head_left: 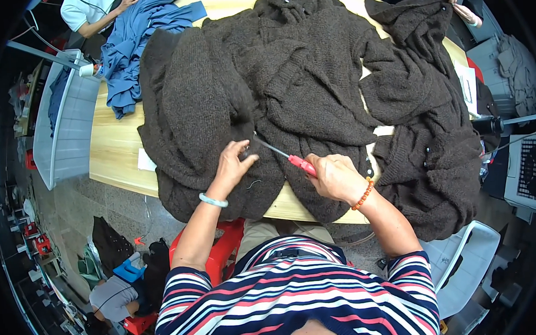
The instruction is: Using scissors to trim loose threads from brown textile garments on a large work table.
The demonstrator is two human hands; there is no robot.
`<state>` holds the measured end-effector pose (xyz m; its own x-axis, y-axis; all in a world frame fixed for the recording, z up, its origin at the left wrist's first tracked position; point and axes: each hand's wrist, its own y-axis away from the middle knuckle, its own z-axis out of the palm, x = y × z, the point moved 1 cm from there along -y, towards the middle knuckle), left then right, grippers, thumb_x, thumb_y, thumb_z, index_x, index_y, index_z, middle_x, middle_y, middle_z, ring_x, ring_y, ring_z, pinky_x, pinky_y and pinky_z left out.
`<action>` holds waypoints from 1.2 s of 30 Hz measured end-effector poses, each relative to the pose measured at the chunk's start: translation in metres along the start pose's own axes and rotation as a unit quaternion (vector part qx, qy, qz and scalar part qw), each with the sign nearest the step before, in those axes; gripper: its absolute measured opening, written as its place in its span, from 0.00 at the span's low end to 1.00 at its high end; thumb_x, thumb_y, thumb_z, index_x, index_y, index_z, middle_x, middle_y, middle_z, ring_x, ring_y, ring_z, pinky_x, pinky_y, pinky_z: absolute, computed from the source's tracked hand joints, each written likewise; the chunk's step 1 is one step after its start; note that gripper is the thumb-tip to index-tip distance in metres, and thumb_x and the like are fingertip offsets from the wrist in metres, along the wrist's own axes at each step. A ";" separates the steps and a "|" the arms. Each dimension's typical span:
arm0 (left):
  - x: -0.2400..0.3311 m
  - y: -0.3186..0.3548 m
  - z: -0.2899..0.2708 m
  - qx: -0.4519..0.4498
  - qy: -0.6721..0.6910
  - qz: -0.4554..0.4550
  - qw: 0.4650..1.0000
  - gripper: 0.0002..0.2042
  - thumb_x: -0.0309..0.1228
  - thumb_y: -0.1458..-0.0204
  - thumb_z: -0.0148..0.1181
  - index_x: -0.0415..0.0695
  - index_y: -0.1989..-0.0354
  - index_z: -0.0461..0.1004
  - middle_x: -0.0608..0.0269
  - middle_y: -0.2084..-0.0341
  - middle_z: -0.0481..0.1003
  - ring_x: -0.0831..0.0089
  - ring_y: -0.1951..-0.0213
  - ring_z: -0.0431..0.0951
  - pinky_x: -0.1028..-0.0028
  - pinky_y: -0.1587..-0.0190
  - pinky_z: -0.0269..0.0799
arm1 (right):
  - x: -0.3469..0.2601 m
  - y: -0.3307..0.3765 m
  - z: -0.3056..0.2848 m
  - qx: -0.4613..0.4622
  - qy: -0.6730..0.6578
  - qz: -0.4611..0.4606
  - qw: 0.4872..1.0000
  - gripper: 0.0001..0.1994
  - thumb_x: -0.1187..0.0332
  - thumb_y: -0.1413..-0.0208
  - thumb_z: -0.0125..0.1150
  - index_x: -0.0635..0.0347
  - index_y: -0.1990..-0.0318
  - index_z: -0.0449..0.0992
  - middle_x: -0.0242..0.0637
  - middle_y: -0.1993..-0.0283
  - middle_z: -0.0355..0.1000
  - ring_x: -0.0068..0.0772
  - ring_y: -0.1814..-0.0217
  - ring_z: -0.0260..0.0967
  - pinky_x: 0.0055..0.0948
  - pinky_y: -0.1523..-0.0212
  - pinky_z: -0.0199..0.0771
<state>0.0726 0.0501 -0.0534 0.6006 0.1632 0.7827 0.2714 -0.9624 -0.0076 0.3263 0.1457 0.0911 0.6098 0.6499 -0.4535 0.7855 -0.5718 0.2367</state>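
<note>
In my right hand (pixel 336 177) is a slim tool with a red handle (pixel 302 165) and a thin metal shaft; its kind is unclear. The shaft points up and left, its tip by a fold of a dark brown knit garment (pixel 199 98). My left hand (pixel 234 168) is at that garment's near edge, thumb and forefinger curled round a small bunch of the dark knit just left of the tip. A short pale thread (pixel 254 183) lies on the knit below the left hand.
More dark brown knits (pixel 416 85) heap across the wooden table (pixel 117 155) and hang over its right edge. Blue clothes (pixel 143 40) lie at the far left, by a co-worker's arm (pixel 108 17). Another co-worker's hands (pixel 457 5) touch the knit at far right. White bins (pixel 72 130) flank the table.
</note>
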 end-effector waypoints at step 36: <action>-0.019 0.013 0.063 0.077 -0.010 0.002 0.997 0.08 0.20 0.52 0.60 0.38 0.62 0.74 0.52 0.69 0.73 0.57 0.68 0.77 0.64 0.65 0.73 | 0.019 0.019 0.037 -0.065 0.017 -0.045 0.997 0.07 0.68 0.49 0.55 0.64 0.69 0.72 0.49 0.77 0.74 0.49 0.72 0.76 0.44 0.70 0.76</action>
<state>0.1126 0.0479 -0.1075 0.6166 0.1642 0.7700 0.3799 -0.9187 -0.1082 0.3489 0.1290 0.0546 0.5378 0.7135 -0.4490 0.8428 -0.4421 0.3069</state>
